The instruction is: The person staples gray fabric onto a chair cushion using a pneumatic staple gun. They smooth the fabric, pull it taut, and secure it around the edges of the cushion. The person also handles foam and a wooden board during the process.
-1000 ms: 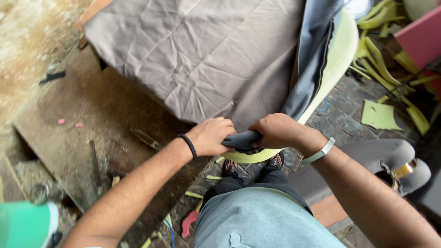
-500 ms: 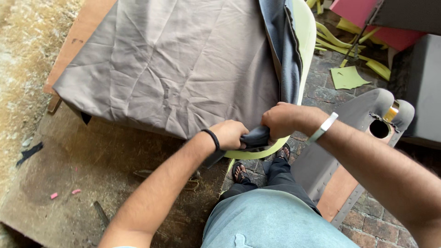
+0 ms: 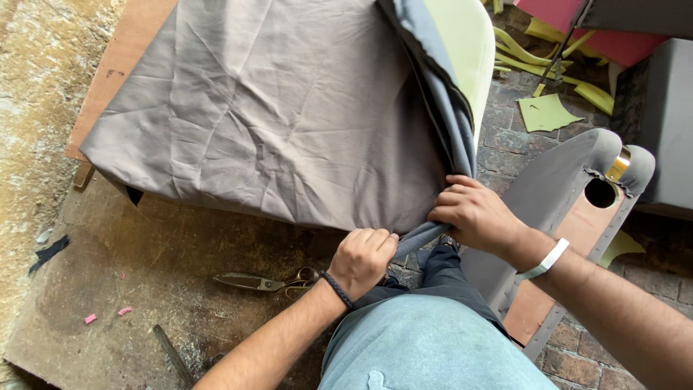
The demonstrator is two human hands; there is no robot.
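Both hands (image 3: pixel 368 254) (image 3: pixel 473 213) pinch grey cover's (image 3: pixel 274 115) near corner.

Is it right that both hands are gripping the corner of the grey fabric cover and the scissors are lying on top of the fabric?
Not quite. The left hand and right hand do grip the corner of the grey fabric cover, but the scissors lie on the wooden board below the fabric, beside the left hand, not on top of it. The head view shows this.

Grey cover (image 3: pixel 274 108) is matt, creased woven cloth over smooth pale-green foam (image 3: pixel 465 50); scissors (image 3: pixel 267 282) are dull tarnished metal on a rough, stained wooden board (image 3: pixel 144 245); floor (image 3: pixel 512 144) is coarse brick.
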